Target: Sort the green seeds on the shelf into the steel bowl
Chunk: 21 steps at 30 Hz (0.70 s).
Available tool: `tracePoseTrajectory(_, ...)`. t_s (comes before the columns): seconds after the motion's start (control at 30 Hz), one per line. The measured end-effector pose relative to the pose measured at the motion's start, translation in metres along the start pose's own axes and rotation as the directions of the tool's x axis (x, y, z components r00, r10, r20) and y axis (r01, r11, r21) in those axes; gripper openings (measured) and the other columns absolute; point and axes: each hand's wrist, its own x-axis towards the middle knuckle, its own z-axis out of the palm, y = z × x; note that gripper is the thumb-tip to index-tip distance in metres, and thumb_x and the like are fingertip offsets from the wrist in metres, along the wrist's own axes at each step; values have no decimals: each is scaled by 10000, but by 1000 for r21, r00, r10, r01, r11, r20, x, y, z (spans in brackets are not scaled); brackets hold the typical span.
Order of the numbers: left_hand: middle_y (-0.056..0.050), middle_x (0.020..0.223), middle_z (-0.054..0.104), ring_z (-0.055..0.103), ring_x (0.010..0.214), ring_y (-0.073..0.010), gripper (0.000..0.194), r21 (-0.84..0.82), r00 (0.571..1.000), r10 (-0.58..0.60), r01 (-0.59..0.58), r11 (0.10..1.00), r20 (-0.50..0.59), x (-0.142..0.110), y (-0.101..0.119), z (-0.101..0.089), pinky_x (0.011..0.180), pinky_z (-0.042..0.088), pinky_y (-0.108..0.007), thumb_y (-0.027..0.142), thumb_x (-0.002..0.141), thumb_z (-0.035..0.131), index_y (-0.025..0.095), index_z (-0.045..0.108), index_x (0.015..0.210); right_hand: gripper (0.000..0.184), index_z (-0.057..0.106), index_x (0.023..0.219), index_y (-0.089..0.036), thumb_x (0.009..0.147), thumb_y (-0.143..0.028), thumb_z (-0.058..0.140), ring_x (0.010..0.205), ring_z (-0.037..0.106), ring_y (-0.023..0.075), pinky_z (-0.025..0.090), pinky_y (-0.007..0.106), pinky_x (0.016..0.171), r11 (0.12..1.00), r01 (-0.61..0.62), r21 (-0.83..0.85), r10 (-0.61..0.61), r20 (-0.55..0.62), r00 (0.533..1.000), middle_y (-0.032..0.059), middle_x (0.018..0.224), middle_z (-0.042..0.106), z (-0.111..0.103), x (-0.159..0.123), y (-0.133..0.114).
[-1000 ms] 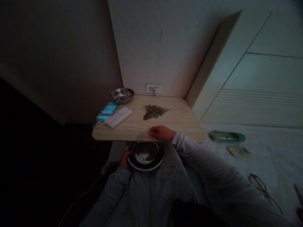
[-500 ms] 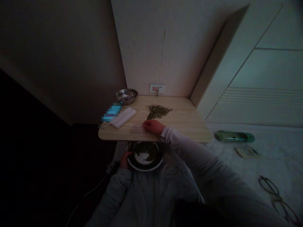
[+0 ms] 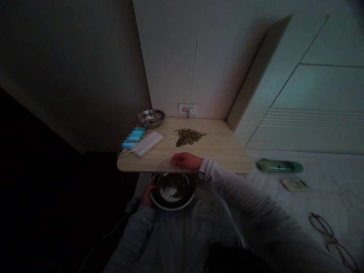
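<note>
In the head view, the person's left hand [image 3: 147, 196] had its thumb over the left rim of a bowl [image 3: 170, 208], fingers closed on it, just below the table's [image 3: 218, 146] front edge. The right hand [image 3: 187, 161] was at that edge, fingers curled in, apparently pinching a clear sheet [image 3: 163, 166]. Green grains [image 3: 189, 136] lay loose near the table's middle, more in the bowl. Keeping the bowl level and close under the edge seemed wise; light, low strokes probably suited grains so apt to scatter.
</note>
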Motion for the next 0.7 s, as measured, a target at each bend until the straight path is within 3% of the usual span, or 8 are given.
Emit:
tracePoseTrajectory(0.13, -29, 370, 558, 524, 395, -143, 196, 43, 998, -63, 62, 997, 23, 2, -4, 3, 440, 420, -253, 98, 559, 460, 159, 535, 388, 282, 540, 785, -118, 738, -343, 375, 555, 438, 67, 355, 200, 570, 994, -107, 34, 111, -218, 970, 0, 614, 529, -24, -10, 25)
tracePoseTrajectory(0.23, -38, 389, 568, 570, 494, -192, 151, 66, 985, -140, 134, 989, 105, 2, -10, 9, 495, 440, -298, 121, 557, 460, 152, 558, 446, 262, 537, 777, -127, 732, -325, 372, 553, 442, 70, 357, 203, 565, 970, -240, 49, 236, -447, 863, 3, 615, 530, -46, -15, 53)
tracePoseTrajectory(0.3, -37, 388, 565, 582, 536, -211, 124, 73, 970, -173, 163, 984, 170, 1, -15, 13, 520, 445, -313, 134, 545, 471, 148, 561, 462, 257, 539, 766, -129, 730, -319, 369, 554, 451, 75, 362, 210, 572, 953, -297, 51, 278, -533, 799, 2, 604, 530, -58, -15, 68)
tracePoseTrajectory(0.43, -31, 392, 565, 583, 533, -202, 79, 69, 955, -169, 157, 985, 244, 0, -22, 16, 518, 437, -290, 130, 509, 499, 145, 559, 461, 270, 552, 736, -127, 735, -316, 359, 558, 466, 84, 374, 225, 586, 933, -359, 22, 304, -585, 752, 7, 599, 541, -65, -8, 80)
tracePoseTrajectory(0.57, -20, 402, 564, 584, 569, -208, 42, 57, 943, -156, 146, 988, 293, 0, -24, 14, 534, 428, -287, 124, 478, 526, 149, 560, 481, 255, 564, 768, -124, 743, -276, 361, 602, 481, 87, 381, 225, 623, 927, -374, -25, 285, -601, 746, 22, 650, 567, -61, 6, 75)
tracePoseTrajectory(0.7, -19, 402, 563, 572, 528, -188, 58, 94, 957, -140, 120, 988, 253, 1, -24, 11, 501, 419, -271, 140, 485, 522, 149, 552, 436, 248, 567, 813, -119, 747, -256, 372, 637, 494, 92, 381, 231, 659, 912, -405, -60, 297, -584, 756, 39, 696, 580, -60, 16, 68)
